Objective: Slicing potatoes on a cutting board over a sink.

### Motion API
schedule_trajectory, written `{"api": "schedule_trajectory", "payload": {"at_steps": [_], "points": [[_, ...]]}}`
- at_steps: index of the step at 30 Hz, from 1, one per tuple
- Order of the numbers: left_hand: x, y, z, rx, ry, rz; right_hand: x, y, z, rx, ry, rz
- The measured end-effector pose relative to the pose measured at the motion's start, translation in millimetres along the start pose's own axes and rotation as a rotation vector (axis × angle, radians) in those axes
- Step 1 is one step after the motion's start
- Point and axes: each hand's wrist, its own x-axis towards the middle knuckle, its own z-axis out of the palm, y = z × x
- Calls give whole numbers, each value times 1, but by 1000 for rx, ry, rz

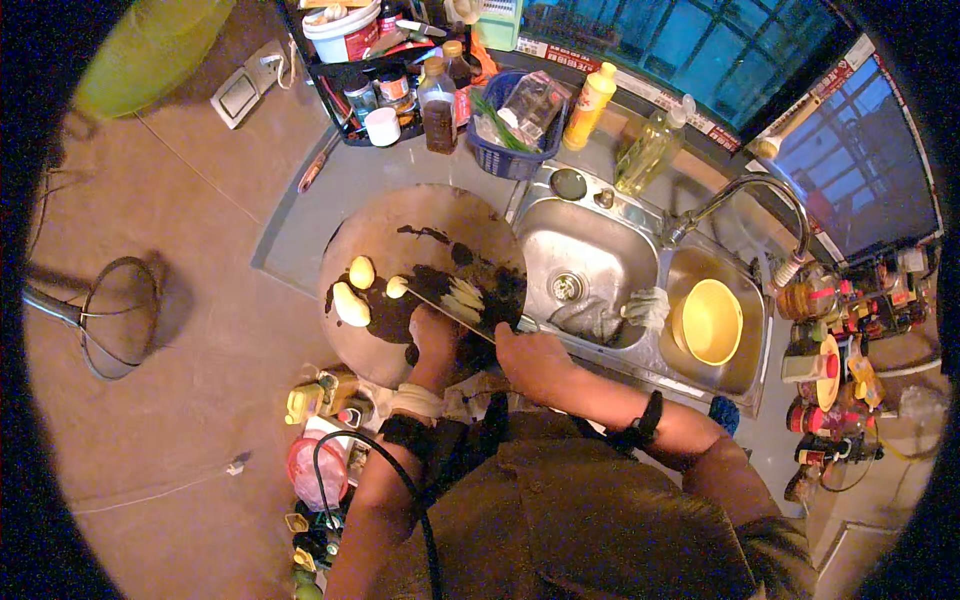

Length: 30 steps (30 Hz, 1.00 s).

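A round wooden chopping board, stained with dark wet patches, lies on the counter before me. My right hand grips a kitchen knife whose blade slants across the board towards the upper left. On the near side of the blade, my left hand rests low over the board; its fingertips are hidden, and I cannot tell whether it holds anything. Beyond the blade lie pale cut strips. A small pale yellow piece sits by the knife's tip. Two peeled, potato-like pieces lie at the board's left.
Right of the board is a double steel sink with a grey cloth, a yellow basin and a curved faucet. A blue basket, a sauce bottle and a yellow bottle stand behind.
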Motion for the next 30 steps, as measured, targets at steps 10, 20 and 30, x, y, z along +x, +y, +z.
{"api": "schedule_trajectory", "payload": {"at_steps": [10,20,30], "points": [[-3,20,-2,269,27,66,17,16,25,-32,17,27],[-14,42,-2,143,-6,93,10,16,29,15,4,62],[-20,65,-14,208,-21,4,5,5,1,-18,-6,24]]}}
